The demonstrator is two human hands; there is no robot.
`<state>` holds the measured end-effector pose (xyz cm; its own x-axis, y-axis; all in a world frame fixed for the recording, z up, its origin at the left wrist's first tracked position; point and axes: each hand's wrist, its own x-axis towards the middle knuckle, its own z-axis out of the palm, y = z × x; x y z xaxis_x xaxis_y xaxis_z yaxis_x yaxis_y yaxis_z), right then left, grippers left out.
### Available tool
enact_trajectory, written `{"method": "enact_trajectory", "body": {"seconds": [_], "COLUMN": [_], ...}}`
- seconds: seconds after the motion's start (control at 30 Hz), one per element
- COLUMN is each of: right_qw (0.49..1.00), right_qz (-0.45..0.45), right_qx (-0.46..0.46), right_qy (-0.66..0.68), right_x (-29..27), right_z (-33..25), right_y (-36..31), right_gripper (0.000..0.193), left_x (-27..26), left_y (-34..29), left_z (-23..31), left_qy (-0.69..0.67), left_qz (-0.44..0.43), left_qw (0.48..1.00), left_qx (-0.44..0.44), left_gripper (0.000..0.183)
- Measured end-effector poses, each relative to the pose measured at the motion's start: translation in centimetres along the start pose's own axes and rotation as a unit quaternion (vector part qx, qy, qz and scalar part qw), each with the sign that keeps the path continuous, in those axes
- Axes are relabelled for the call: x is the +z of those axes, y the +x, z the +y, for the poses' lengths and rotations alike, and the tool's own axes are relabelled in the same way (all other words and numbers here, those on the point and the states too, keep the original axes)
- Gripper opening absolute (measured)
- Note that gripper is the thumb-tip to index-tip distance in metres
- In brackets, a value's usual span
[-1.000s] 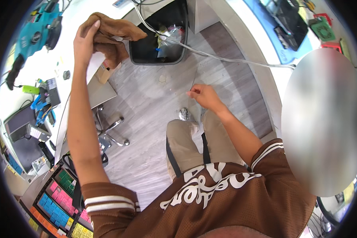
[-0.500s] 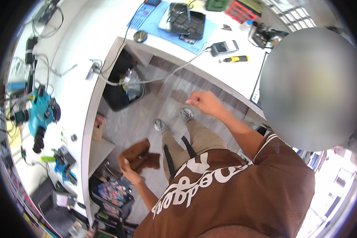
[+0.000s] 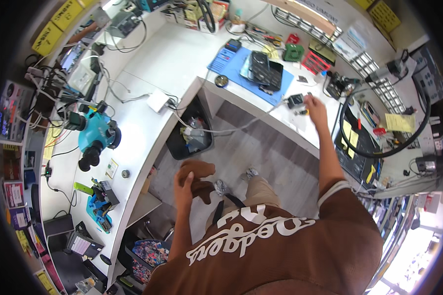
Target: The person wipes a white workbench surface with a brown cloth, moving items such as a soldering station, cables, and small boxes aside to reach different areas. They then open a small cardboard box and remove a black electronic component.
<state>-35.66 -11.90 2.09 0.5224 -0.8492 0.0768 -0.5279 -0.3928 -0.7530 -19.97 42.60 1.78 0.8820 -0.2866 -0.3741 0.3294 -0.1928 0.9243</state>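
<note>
My left hand (image 3: 183,183) is low over the floor at the left, its fingers closed on a soft brown cloth (image 3: 200,169); the cloth hangs in two folds. My right hand (image 3: 316,109) reaches out over the white workbench with its fingers curled. Its fingertips are at the right end of a small dark handheld device (image 3: 295,101) with a grey cable running from it. Whether they grip that device is hidden. Just below it, partly behind the hand, lies a yellow and black screwdriver (image 3: 301,112).
A blue mat (image 3: 243,73) carries dark opened electronics (image 3: 268,76). A teal microscope (image 3: 96,135) stands on the left bench. A black bin (image 3: 192,132) sits under the corner. A thick black ring on an arm (image 3: 426,108) overhangs the right side. The grey cable (image 3: 231,132) sags across the gap.
My right hand has moved from above the floor forward and right, over the bench to the device. My left hand still holds the cloth. The view has shifted, showing more of the benches.
</note>
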Motion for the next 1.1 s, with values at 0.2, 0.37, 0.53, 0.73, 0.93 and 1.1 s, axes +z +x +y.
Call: {"method": "enact_trajectory", "body": {"seconds": [0.2,0.37,0.53,0.73,0.93,1.1], "right_qw": [0.846,0.735,0.752,0.748,0.782,0.821], "right_qz": [-0.394,-0.299,-0.313,-0.297,-0.313,-0.215], "right_qx": [0.035,0.257,0.253,0.279,0.319,0.372], "right_qy": [0.358,0.551,0.522,0.523,0.434,0.376], "right_x": [8.6,9.4,7.0,7.4,8.1,8.2], "right_z": [-13.8,-14.5,-11.4,-14.3,-13.5,-14.2], "right_y": [-17.8,-12.5,-2.7,0.6,1.8,2.0], "right_gripper": [0.091,0.050,0.045,0.042,0.045,0.058], "left_x": [11.5,14.2,14.4,16.5,19.0,23.5], "left_y": [3.5,7.8,15.1,30.2,56.5,72.6], "left_z": [2.0,9.0,12.8,18.7,22.6,24.6], "left_qy": [-0.027,0.179,-0.014,0.003,-0.009,0.139], "left_qz": [-0.298,-0.259,-0.050,0.021,0.071,0.120], "left_qw": [0.951,0.916,0.996,0.991,0.977,0.917], "left_qx": [0.075,0.247,0.073,0.135,0.200,0.354], "left_gripper": [0.065,0.055,0.043,0.048,0.042,0.035]}}
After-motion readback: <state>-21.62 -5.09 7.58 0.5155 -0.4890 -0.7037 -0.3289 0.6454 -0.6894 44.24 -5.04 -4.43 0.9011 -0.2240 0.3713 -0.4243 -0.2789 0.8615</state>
